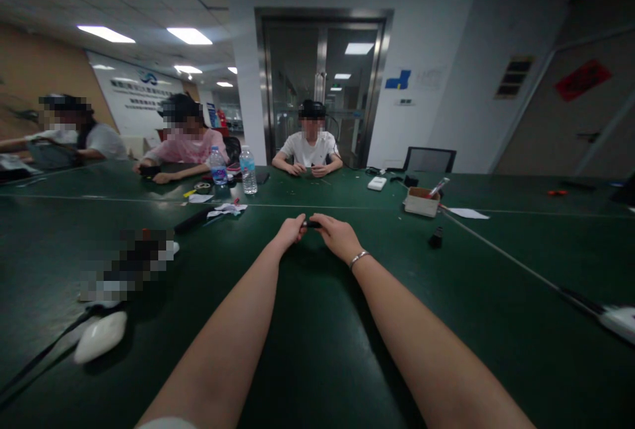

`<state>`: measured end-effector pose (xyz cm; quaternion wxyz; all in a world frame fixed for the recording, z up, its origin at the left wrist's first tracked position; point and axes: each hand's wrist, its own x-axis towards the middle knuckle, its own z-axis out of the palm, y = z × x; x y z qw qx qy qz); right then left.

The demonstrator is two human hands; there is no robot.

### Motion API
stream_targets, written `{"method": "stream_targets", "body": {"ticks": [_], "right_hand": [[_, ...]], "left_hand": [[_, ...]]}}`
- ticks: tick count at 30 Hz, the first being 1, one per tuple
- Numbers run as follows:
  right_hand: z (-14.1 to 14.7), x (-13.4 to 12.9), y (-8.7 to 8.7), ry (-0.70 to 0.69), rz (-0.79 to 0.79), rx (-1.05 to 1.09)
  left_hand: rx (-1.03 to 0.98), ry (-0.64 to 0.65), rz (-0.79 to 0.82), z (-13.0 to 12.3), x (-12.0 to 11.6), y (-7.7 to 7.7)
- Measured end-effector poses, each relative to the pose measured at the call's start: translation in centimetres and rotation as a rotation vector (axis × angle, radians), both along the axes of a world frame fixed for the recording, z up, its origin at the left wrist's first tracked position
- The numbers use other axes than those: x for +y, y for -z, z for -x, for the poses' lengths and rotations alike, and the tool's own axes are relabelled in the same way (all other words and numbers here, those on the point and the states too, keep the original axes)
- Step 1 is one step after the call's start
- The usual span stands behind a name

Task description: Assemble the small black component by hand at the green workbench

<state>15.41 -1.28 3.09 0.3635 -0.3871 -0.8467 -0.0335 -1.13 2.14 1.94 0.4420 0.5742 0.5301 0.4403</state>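
Note:
My left hand (289, 233) and my right hand (337, 234) meet above the green table, a little beyond its middle. Between them is a small dark rod-shaped object (311, 224) with a lighter end toward the left. The fingers of both hands are closed on it, one hand at each end. Its exact kind is too small to make out, and the fingers hide its ends. A silver bracelet (359, 259) circles my right wrist.
A small box (421, 202) with items in it and a black clip-like piece (436, 237) stand to the right. Two water bottles (249, 170) are at the back left. A white rounded case (100, 337) lies near left. Several people sit around the green table (317, 350).

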Motion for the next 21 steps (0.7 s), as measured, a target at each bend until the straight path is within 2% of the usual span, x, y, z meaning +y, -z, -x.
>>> {"method": "stream_targets", "body": {"ticks": [3, 7, 10, 15, 18, 21], "right_hand": [[-0.1, 0.6, 0.8, 0.018, 0.126, 0.138], [-0.5, 2.0, 2.0, -0.033, 0.492, 0.409], [-0.8, 2.8, 2.3, -0.113, 0.714, 0.552], [-1.6, 3.0, 1.8, -0.193, 0.923, 0.763], [-2.0, 3.0, 1.7, -0.225, 0.965, 0.806], [-2.1, 3.1, 1.7, -0.235, 0.969, 0.822]], "left_hand": [[0.173, -0.08, -0.093, -0.1, -0.2, 0.1], [0.448, -0.079, -0.226, -0.1, -0.9, 0.2], [0.573, -0.054, -0.272, -0.2, -1.4, 0.1], [0.533, 0.005, -0.354, -0.6, -1.5, 0.3], [0.47, 0.046, -0.438, -0.9, -1.3, 0.4], [0.387, 0.033, -0.493, -1.2, -1.3, 0.3]]}}
